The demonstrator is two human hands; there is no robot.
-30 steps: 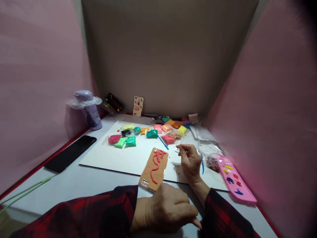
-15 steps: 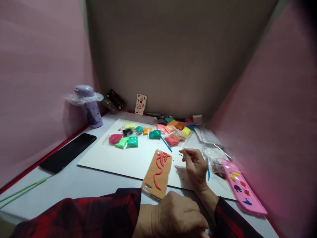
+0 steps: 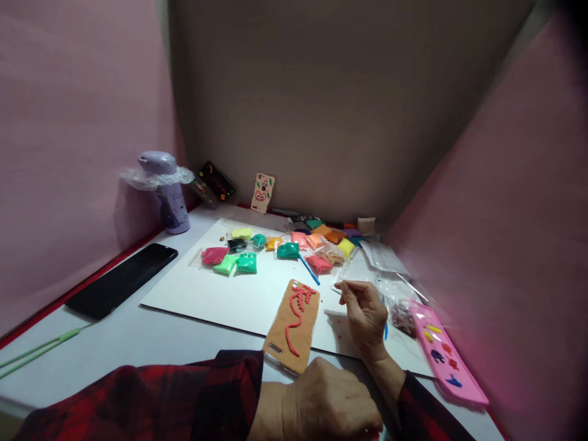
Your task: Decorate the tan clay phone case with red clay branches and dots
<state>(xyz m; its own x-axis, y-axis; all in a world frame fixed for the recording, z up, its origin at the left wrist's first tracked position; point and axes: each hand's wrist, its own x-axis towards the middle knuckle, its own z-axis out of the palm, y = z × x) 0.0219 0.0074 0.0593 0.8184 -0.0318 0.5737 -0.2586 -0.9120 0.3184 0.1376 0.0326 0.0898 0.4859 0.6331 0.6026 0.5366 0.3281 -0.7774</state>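
Note:
A phone case covered in tan clay lies near the board's front edge, with a wavy red clay stem and small red clay pieces at its top. Just right of it, my right hand pinches a thin needle-like tool, its tip pointing left above the board. My left hand is in front of the case, back upward and fingers curled down. What those fingers hold, if anything, is hidden. Tiny red clay bits lie on the white board between the case and my right hand.
Several colored clay packets and a blue modeling tool lie on the board. To the right is a pink case; to the left, a black phone and a purple bottle. Decorated phone cases lean at the back.
The view has shifted slightly. My right hand keeps its pinch on the needle-like tool, and my left hand stays curled in front of the phone case. The case has not visibly moved.

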